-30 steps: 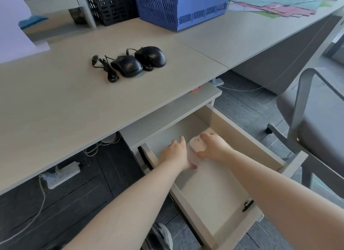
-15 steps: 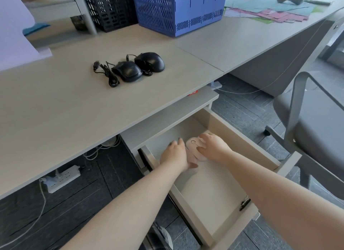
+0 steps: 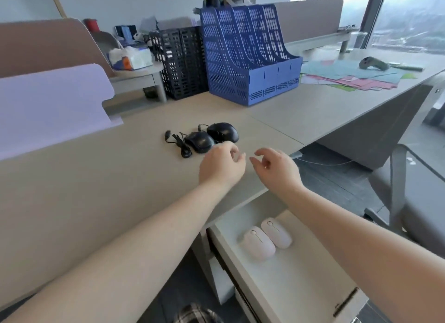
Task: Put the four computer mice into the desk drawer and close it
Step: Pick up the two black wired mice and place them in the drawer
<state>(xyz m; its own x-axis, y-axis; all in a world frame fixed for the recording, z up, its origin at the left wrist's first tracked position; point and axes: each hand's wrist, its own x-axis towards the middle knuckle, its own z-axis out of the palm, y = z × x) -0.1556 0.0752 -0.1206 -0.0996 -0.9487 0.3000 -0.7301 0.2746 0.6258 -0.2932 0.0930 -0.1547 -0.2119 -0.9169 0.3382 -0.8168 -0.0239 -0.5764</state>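
Observation:
Two pale pink mice lie side by side in the open desk drawer (image 3: pixel 301 281): one mouse (image 3: pixel 258 245) on the left, the other (image 3: pixel 277 232) to its right. On the desk top two black corded mice remain, a left one (image 3: pixel 198 141) and a right one (image 3: pixel 222 131), with their coiled cables (image 3: pixel 179 143) beside them. My left hand (image 3: pixel 221 166) hovers over the desk just in front of the black mice, fingers loosely curled and holding nothing. My right hand (image 3: pixel 274 168) is beside it, empty, fingers apart.
A blue file rack (image 3: pixel 250 58) and a black mesh rack (image 3: pixel 180 60) stand behind the mice. A lilac panel (image 3: pixel 53 106) is at the left. Coloured papers (image 3: pixel 349 77) lie at the back right. A grey chair (image 3: pixel 414 197) stands right of the drawer.
Both hands have left the pink mice in the drawer and risen to the desk top near the black mice. The view has tilted upward.

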